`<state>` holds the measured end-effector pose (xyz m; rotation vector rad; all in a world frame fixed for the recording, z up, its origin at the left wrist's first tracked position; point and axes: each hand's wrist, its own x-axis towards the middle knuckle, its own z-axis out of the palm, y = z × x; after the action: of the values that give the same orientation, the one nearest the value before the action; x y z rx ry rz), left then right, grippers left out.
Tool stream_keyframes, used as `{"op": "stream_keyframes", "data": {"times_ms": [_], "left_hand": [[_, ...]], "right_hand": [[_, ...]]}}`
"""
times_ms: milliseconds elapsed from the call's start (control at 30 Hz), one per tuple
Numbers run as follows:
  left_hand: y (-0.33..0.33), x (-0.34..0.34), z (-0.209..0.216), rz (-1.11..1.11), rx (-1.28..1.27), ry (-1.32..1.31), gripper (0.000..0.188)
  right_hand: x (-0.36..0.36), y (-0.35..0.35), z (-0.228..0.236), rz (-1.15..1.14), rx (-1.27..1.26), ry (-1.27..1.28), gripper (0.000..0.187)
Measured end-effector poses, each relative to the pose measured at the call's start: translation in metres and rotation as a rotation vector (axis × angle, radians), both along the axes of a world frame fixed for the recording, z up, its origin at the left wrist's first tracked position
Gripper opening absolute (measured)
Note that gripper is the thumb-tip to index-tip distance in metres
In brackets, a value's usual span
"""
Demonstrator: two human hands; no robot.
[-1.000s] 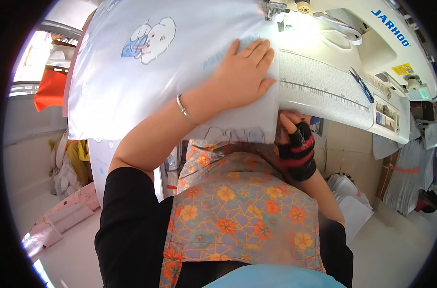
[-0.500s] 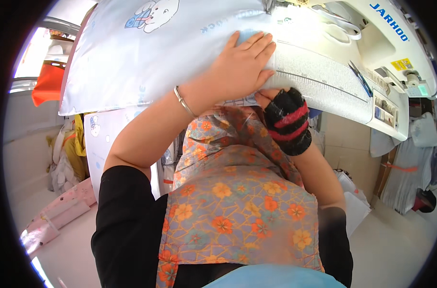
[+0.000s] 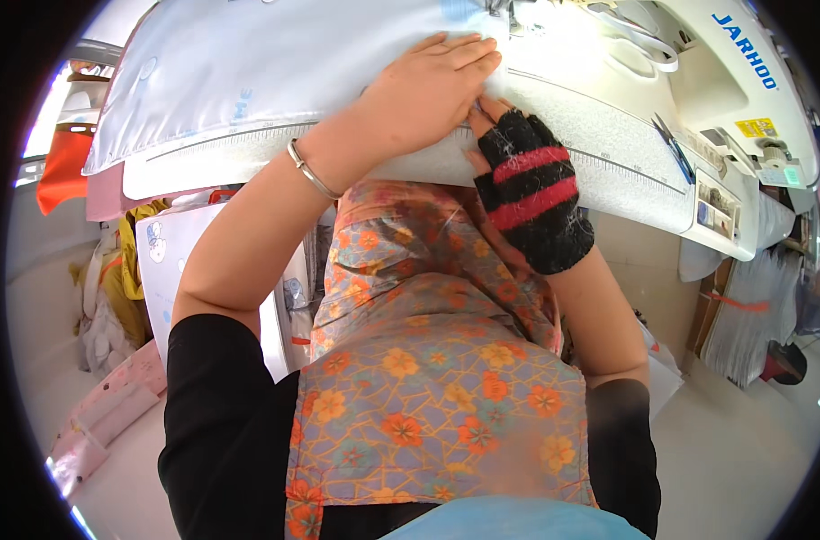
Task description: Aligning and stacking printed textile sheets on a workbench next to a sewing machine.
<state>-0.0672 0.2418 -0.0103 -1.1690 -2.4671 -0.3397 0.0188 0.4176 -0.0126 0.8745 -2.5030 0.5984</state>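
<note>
A pale blue, shiny fabric piece point(image 3: 275, 67) with faint printed figures covers the left of the white sewing table point(image 3: 599, 135). Across its right part, near the sewing machine's needle area, my left hand point(image 3: 423, 94) lies flat with fingers stretched out, a bangle on its wrist. My right hand point(image 3: 531, 184), in a black fingerless glove with red stripes, is just beside and nearer to me. Its fingers are bent together at the fabric's near right edge, pinching it; the fingertips are partly hidden by my left hand.
A white sewing machine point(image 3: 725, 63) stands at the right, with thread snips point(image 3: 673, 148) and a small parts tray point(image 3: 718, 211) on the table. A ruler scale point(image 3: 221, 138) runs along the near edge. Cloth hangs at the left; wrapped bundles point(image 3: 743, 315) stand at the right.
The fabric has slid away from me, uncovering the table's near edge and ruler scale at the left. Both hands have moved away and slightly left with it.
</note>
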Motion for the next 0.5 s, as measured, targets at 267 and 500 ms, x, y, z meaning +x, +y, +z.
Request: {"op": "stream_keyframes", "data": {"times_ms": [267,500], "left_hand": [[0.002,-0.021,-0.001,-0.071,0.181,-0.130,0.032],[0.002,-0.046,-0.004,-0.035,0.187,-0.117,0.027]], "right_hand": [[-0.036,0.003,0.001,-0.033,0.012,-0.049,0.049],[-0.078,0.011,0.011,-0.045,0.094,-0.176,0.047]]}}
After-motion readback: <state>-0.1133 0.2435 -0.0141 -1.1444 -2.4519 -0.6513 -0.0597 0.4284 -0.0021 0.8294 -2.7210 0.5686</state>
